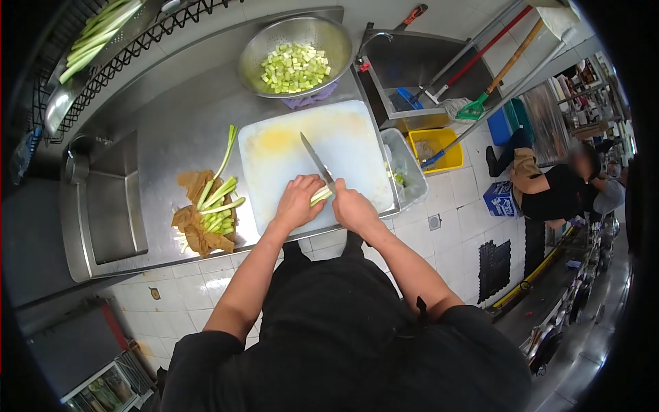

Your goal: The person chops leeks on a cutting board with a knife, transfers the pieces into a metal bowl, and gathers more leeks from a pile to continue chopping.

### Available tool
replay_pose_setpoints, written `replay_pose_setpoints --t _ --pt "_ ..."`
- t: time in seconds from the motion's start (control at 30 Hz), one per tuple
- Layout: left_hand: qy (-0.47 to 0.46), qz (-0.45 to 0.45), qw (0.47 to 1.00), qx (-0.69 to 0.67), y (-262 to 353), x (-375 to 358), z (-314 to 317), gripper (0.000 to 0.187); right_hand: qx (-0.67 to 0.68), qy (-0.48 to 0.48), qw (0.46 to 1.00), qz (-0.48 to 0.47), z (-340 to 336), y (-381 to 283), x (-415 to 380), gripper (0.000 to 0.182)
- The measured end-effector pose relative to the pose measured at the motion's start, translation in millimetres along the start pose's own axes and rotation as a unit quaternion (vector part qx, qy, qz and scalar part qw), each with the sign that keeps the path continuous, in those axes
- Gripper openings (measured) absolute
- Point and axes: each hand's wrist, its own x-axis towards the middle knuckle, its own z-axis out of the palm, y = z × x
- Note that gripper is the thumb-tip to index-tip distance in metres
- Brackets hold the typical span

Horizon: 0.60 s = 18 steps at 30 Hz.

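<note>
Leek stalk (pixel 320 196), pale green and whitish, lies near the cutting board's (pixel 274 151) six o'clock edge on the desk (pixel 171 130). The left hand (pixel 297 201) presses down on it, fingers curled; the right hand (pixel 352 206) grips the knife (pixel 316 160), blade pointing toward eleven o'clock.

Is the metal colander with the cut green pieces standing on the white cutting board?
No. The colander stands on the steel counter beyond the white cutting board, whose far edge is apart from it.

Knife (pixel 316 159) handle hidden inside right hand (pixel 352 206). Stalk (pixel 320 196) mostly covered by left hand (pixel 296 201). Bin (pixel 405 172) contents too small to tell.
</note>
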Motion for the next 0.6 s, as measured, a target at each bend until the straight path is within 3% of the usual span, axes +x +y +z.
replay_pose_setpoints --t 0.2,0.37,0.43,0.6 --pt "0.002 -0.015 1.000 -0.009 -1.2 -10.1 -14.0 0.047 -0.022 0.073 0.997 0.034 -11.8 14.1 -21.7 0.030" --pt "-0.008 0.012 1.000 -0.013 -9.4 -11.0 -7.5 0.043 -0.034 0.026 0.997 0.063 -21.3 8.4 -31.3 0.027" --pt "-0.008 0.013 1.000 -0.019 -11.0 -9.6 -4.7 0.043 -0.049 -0.052 0.996 0.047 -29.0 -7.9 -39.2 0.023" --pt "0.005 0.006 0.999 -0.041 -11.3 -12.1 0.8 0.040 -0.063 -0.126 0.989 0.049 -42.4 -31.9 -76.5 0.020"
